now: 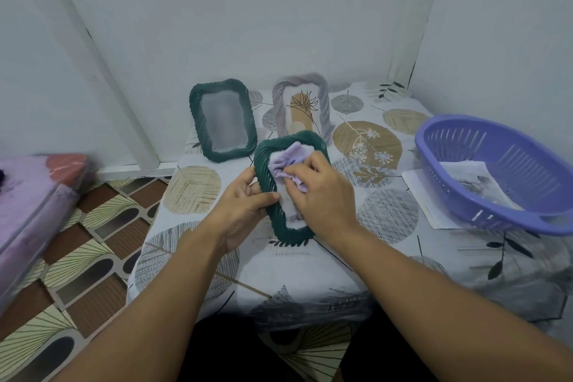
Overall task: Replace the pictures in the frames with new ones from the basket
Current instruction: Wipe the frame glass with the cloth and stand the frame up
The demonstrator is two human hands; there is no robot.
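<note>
Green ribbed plastic forms the frame (263, 170) now in hand, held tilted just above the patterned tablecloth (310, 273) at the middle of the table. Its pane looks pale and blank, so whether a picture sits in it cannot be told. The left hand (242, 205) grips the frame's left edge, thumb lying across the front rim and fingers wrapped behind. The right hand (322, 192) has its fingers bunched round a lilac cloth (290, 160), pressing it against the pane in what looks like wiping. The main risk from here, as I judge it, is that the hold is on one side only: a firm push from the cloth could twist the frame out of the left hand's grip or press the pane inward. Smears left on the pane would also show over a new picture. Both forearms reach in from below, the left wrist turned inward, the right hand arched over the frame. Behind stand a second green frame (223, 122), upright and blank-looking, and a grey frame (302, 108) through which the tablecloth pattern shows. The purple basket (496, 170) rests well apart at the right, on a sheet of paper (418, 192), with printed pictures (477, 181) lying inside it.
</note>
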